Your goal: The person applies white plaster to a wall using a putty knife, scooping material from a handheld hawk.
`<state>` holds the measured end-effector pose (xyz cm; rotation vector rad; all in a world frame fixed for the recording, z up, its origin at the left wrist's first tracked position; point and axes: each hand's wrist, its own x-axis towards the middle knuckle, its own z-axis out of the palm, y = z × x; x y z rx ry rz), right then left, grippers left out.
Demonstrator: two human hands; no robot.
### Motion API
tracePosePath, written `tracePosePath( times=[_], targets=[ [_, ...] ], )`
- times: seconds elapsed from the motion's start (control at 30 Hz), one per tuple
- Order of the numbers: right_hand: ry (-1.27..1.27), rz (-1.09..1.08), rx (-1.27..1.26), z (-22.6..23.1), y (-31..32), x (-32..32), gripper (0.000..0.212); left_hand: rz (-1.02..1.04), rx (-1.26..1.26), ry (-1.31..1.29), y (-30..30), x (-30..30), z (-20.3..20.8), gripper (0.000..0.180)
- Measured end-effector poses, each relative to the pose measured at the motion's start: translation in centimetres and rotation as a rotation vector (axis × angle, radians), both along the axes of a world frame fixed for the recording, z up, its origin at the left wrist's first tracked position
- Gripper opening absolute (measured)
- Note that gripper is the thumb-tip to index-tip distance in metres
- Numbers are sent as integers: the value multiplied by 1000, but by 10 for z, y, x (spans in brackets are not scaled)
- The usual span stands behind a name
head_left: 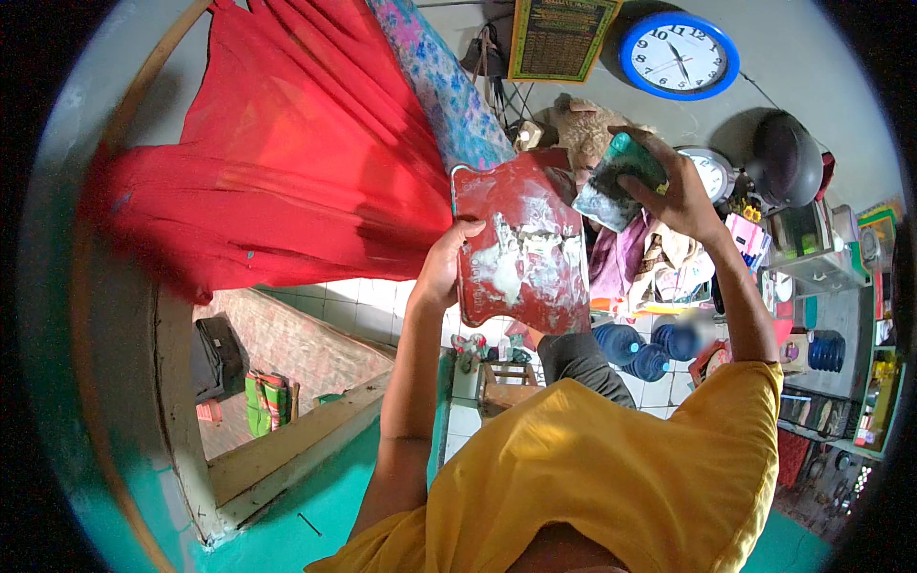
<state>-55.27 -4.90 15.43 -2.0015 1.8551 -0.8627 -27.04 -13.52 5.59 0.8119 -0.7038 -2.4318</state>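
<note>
My left hand (445, 262) grips the left edge of a dark red board (482, 296), thumb on its face. The flat board has a curved notch at its bottom edge, and whitish paste (511, 253) is smeared over its middle. My right hand (683, 186) is raised beside the board's upper right corner. It is closed on a teal flat spreader (607, 186) coated with grey-white paste along its lower part. The spreader is close to the board's right edge; whether they touch I cannot tell.
A red curtain (315, 181) hangs at the left beside a wooden-framed opening (315, 425). A blue-rimmed clock (679, 57) hangs on the wall ahead. Large blue water bottles (651, 363) and a wooden stool (506, 384) stand below. Shelves (812, 258) line the right side.
</note>
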Motion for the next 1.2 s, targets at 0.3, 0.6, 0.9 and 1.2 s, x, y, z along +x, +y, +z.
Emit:
tracePosePath(
  times=[0.3, 0.6, 0.9, 1.2],
  targets=[
    [-83, 79, 87, 10, 17, 21, 51, -101, 42, 96, 4, 4, 3, 35],
    [-100, 201, 246, -9, 43, 34, 50, -92, 19, 97, 2, 2, -25, 34],
    [-1003, -48, 292, -28, 37, -6, 55, 40, -112, 100, -2, -20, -77, 36],
    [-831, -244, -296, 26, -118, -107, 41, 114, 196, 308, -26, -89, -116, 36]
  ],
)
